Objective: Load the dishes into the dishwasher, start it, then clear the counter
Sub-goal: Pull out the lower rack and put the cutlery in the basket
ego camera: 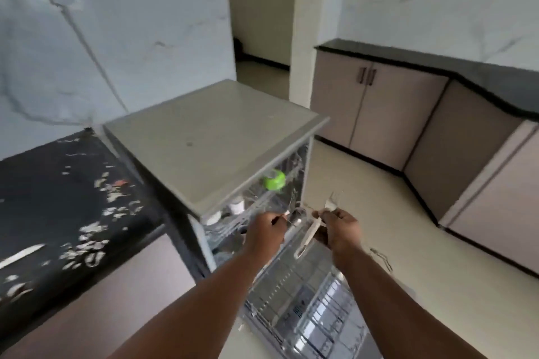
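Marble-patterned walls are backing a kitchen where a grey dishwasher is standing with its door dropped open, beside a dark counter strewn with pale scraps. Both hands are hovering over the open front. The left hand is curling its fingers round the handle of a fork, tines pointing up just above the knuckles. The right hand is gripping a second fork, tines likewise up, together with what is probably a white-handled utensil hanging below its fingers; blur is making that one hard to name. The two hands are sitting near each other, apart. Beyond the left fingertips, inside the upper rack, a green cup is lying on its side. Below both wrists the lower rack is standing pulled out over the door. Beige cabinets are lining the wall well beyond the right hand.
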`<state>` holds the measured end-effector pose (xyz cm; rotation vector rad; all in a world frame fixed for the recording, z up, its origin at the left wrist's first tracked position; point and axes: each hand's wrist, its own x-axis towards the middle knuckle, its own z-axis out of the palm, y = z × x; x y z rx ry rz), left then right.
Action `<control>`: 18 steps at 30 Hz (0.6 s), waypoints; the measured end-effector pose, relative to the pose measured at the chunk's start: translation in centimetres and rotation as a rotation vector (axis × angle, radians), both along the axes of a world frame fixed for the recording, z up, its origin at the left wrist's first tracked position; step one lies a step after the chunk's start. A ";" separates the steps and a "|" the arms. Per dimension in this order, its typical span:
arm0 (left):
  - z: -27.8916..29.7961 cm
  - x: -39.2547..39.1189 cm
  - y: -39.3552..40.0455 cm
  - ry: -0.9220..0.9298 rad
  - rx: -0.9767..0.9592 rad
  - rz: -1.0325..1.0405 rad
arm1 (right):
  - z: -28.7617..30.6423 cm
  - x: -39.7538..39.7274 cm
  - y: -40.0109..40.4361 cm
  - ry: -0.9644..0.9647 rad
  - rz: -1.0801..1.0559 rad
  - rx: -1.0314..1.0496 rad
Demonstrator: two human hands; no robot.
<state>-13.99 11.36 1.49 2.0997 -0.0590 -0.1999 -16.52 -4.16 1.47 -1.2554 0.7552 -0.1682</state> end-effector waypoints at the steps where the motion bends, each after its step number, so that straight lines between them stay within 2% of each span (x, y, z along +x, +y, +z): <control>1: -1.1 -0.2 -2.2 0.036 0.007 -0.021 | -1.2 -0.8 -2.1 0.043 -0.019 0.023; 4: -4.2 -0.8 -7.2 0.118 0.052 -0.098 | -5.9 -3.3 -7.1 0.193 -0.076 0.077; 8: -8.9 -2.1 -9.8 0.260 0.130 -0.175 | -12.4 -6.1 -10.7 0.356 -0.135 0.177; 14: -18.6 -3.1 -10.0 0.444 0.240 -0.163 | -21.2 -9.5 -10.9 0.476 -0.170 0.294; 18: -26.1 -2.6 -10.3 0.472 0.376 -0.188 | -27.2 -9.7 -10.1 0.542 -0.129 0.251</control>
